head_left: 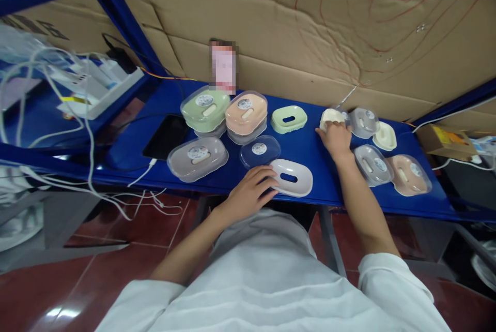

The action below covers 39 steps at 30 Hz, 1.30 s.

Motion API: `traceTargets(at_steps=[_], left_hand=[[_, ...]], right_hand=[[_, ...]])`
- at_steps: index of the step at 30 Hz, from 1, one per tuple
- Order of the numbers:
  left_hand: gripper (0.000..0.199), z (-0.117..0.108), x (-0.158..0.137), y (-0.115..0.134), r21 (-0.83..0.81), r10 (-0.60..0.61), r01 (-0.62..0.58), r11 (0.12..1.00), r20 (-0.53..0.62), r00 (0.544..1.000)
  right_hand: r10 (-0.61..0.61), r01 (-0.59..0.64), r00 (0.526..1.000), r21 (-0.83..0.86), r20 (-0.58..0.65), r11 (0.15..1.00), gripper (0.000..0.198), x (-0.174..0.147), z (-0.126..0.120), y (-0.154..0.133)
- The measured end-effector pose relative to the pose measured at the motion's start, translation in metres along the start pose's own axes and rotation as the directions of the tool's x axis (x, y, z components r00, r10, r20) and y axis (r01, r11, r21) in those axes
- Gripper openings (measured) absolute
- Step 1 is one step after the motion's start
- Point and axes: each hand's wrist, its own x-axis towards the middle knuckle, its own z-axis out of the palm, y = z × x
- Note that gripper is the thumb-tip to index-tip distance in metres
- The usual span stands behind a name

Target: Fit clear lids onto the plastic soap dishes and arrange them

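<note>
A glossy blue shelf (310, 151) is backed by creased cardboard (310, 21). Near its front edge, a smooth white oval soap tray (291, 177) with a slot is steadied by the left hand (251, 192), fingers spread and relaxed. Farther back, a small cream soap insert (331, 117) is grasped by the right hand (336, 138).

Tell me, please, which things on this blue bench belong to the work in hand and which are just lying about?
In hand:
- white soap tray, under left hand
- cream tray, under right hand
- loose clear lid
- lidded soap boxes

Lying about:
- dark tablet
- white cables
- cardboard box
</note>
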Motion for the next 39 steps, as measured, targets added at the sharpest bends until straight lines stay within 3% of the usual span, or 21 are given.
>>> traceTargets(at_steps=[4, 7, 9, 13, 16, 20, 22, 24, 26, 29, 33, 39], left_hand=[[0.011, -0.001, 0.001, 0.000, -0.024, -0.003, 0.003, 1.000, 0.014, 1.000], [0.012, 0.000, -0.001, -0.002, -0.051, 0.001, -0.001, 0.999, 0.003, 1.000], [0.014, 0.002, -0.004, -0.003, -0.092, 0.015, -0.016, 0.996, -0.015, 1.000], [0.017, 0.006, -0.004, -0.001, -0.152, 0.065, -0.090, 0.984, -0.165, 0.984], [0.017, 0.008, 0.007, 0.006, -0.079, 0.059, -0.084, 0.993, -0.283, 0.957], [0.013, 0.013, 0.033, 0.014, 0.071, 0.058, -0.041, 0.997, -0.256, 0.965], [0.013, 0.019, 0.044, 0.014, 0.139, 0.066, -0.036, 0.990, -0.217, 0.974], [0.012, 0.024, 0.051, 0.012, 0.203, 0.076, -0.041, 0.978, -0.173, 0.982], [0.011, 0.029, 0.054, 0.009, 0.259, 0.091, -0.057, 0.964, -0.123, 0.988], [0.011, 0.032, 0.053, 0.008, 0.310, 0.102, -0.076, 0.948, -0.067, 0.993], [0.014, 0.033, 0.055, 0.011, 0.319, 0.084, -0.058, 0.946, -0.071, 0.994], [0.016, 0.039, 0.062, 0.010, 0.363, 0.088, -0.089, 0.928, 0.022, 0.996]], right_hand=[[-0.062, 0.057, 0.996, 0.081, 0.063, 0.995, 0.035, -0.015, -0.019, 0.003], [-0.142, 0.131, 0.988, 0.160, 0.060, 0.978, 0.032, -0.053, -0.020, 0.021], [-0.223, 0.217, 0.975, 0.250, -0.005, 0.944, 0.031, -0.086, -0.013, 0.033], [-0.365, 0.377, 0.924, 0.457, -0.118, 0.806, 0.027, -0.143, 0.005, 0.040], [-0.381, 0.405, 0.908, 0.601, -0.174, 0.689, 0.033, -0.164, 0.006, 0.030], [-0.263, 0.328, 0.944, 0.671, -0.200, 0.665, 0.075, -0.171, 0.000, 0.018], [-0.283, 0.340, 0.939, 0.663, -0.198, 0.667, 0.087, -0.171, -0.001, 0.017], [-0.354, 0.400, 0.912, 0.630, -0.206, 0.665, 0.077, -0.168, -0.001, 0.018], [-0.406, 0.460, 0.884, 0.590, -0.233, 0.664, 0.055, -0.163, 0.000, 0.017], [-0.420, 0.505, 0.862, 0.566, -0.285, 0.651, 0.038, -0.155, -0.001, 0.015], [-0.401, 0.516, 0.855, 0.601, -0.328, 0.611, 0.036, -0.149, -0.005, 0.014], [-0.434, 0.504, 0.863, 0.510, -0.259, 0.697, 0.039, -0.149, 0.004, 0.019]])
